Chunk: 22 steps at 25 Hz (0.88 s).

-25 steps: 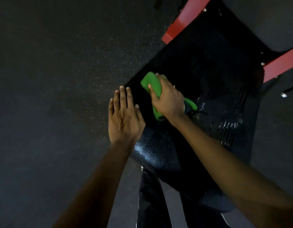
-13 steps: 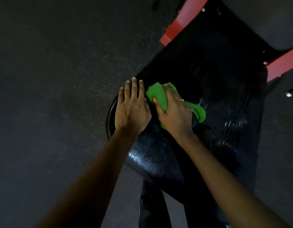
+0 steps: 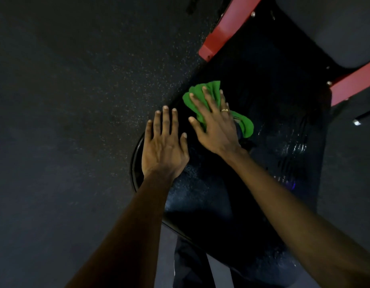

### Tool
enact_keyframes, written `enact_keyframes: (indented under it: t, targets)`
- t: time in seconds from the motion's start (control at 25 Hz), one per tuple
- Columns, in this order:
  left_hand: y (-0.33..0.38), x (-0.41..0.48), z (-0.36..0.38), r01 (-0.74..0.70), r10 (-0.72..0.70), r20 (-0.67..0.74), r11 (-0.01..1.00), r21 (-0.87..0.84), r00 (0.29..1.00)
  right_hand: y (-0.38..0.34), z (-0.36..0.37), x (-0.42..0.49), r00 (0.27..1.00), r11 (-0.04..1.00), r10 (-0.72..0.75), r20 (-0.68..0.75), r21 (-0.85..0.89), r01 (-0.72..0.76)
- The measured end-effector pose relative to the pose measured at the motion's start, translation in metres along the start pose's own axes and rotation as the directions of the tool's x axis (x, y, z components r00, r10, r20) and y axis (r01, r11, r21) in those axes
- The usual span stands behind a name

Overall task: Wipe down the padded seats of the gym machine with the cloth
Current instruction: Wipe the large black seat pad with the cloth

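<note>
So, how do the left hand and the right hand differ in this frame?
The right hand presses flat on the green cloth; the left hand rests directly on the black seat pad. The right hand wears a ring; the left hand shows none. The right hand reaches farther up the pad than the left hand, which is at its edge. Both are palm down, fingers straight.

No text, brand, number or sign legible anywhere in view.
- Padded seat (image 3: pixel 200 194): plain black, wet sheen only, no label readable.
- Green cloth (image 3: pixel 245 123): no tag or print visible.
- Red frame bar (image 3: pixel 227 30): paint and bolts, no lettering.
- Speckled floor (image 3: pixel 76 100): no markings.
</note>
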State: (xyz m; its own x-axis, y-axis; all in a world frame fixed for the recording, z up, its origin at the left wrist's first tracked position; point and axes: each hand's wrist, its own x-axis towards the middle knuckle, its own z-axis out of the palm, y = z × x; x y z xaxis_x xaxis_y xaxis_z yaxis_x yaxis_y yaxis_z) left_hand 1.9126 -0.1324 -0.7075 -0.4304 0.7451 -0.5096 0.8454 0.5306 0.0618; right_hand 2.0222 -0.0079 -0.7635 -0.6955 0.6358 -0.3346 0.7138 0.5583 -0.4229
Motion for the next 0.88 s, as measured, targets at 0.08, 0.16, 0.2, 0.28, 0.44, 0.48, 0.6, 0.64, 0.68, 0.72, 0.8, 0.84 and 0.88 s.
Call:
enact_keyframes:
  t: [0.08, 0.16, 0.2, 0.28, 0.44, 0.48, 0.6, 0.64, 0.68, 0.72, 0.8, 0.84, 0.88]
  targets:
    - [0.000, 0.001, 0.000, -0.004, 0.004, 0.004, 1.000, -0.003, 1.000, 0.011, 0.001, 0.033, 0.995, 0.996, 0.087, -0.049, 0.003, -0.087]
    - [-0.002, 0.001, 0.002, -0.005, 0.005, 0.002, 1.000, -0.010, 1.000, 0.019, 0.000, 0.079, 0.984, 0.986, 0.164, -0.075, 0.019, -0.163]
    - [-0.002, 0.001, 0.002, -0.004, 0.004, -0.003, 1.000, -0.015, 1.000, 0.022, 0.000, 0.098, 0.977, 0.980, 0.199, -0.074, 0.037, -0.197]
    - [-0.002, 0.001, 0.001, -0.005, 0.005, 0.000, 1.000, -0.020, 1.000, 0.020, 0.000, 0.113, 0.963, 0.964, 0.257, -0.081, 0.095, -0.249]
    - [-0.003, 0.002, 0.001, -0.015, 0.015, 0.002, 1.000, 0.004, 1.000, -0.008, -0.006, 0.051, 0.986, 0.985, 0.109, -0.125, 0.148, -0.091]
    - [-0.003, 0.002, 0.002, -0.012, 0.012, 0.007, 1.000, 0.006, 1.000, -0.015, -0.006, 0.024, 0.994, 0.989, 0.062, -0.091, 0.137, -0.049]
    - [-0.003, 0.002, 0.003, -0.013, 0.013, 0.005, 1.000, 0.008, 1.000, -0.012, -0.004, -0.016, 0.998, 0.995, -0.009, -0.056, 0.102, 0.015]
    - [-0.003, 0.002, 0.003, -0.013, 0.013, 0.004, 1.000, 0.008, 1.000, -0.001, -0.003, -0.003, 0.996, 0.995, -0.012, -0.091, 0.093, 0.020]
    - [-0.002, 0.002, 0.003, -0.013, 0.013, 0.002, 1.000, 0.007, 1.000, 0.011, -0.001, 0.020, 0.992, 0.997, 0.011, -0.123, 0.077, -0.002]
    - [-0.002, 0.002, 0.003, -0.011, 0.011, -0.001, 1.000, 0.003, 1.000, 0.021, 0.001, 0.047, 0.988, 0.996, 0.064, -0.142, 0.064, -0.055]
    - [-0.003, 0.002, 0.002, -0.009, 0.009, 0.000, 1.000, 0.003, 1.000, 0.037, -0.001, 0.100, 0.965, 0.974, 0.218, -0.144, 0.100, -0.205]
    - [-0.003, 0.002, 0.002, -0.010, 0.010, -0.001, 1.000, 0.005, 1.000, 0.044, -0.003, 0.123, 0.946, 0.955, 0.286, -0.151, 0.127, -0.269]
    - [-0.003, 0.002, 0.002, -0.010, 0.010, -0.004, 1.000, 0.004, 1.000, 0.044, -0.007, 0.137, 0.927, 0.936, 0.340, -0.158, 0.157, -0.316]
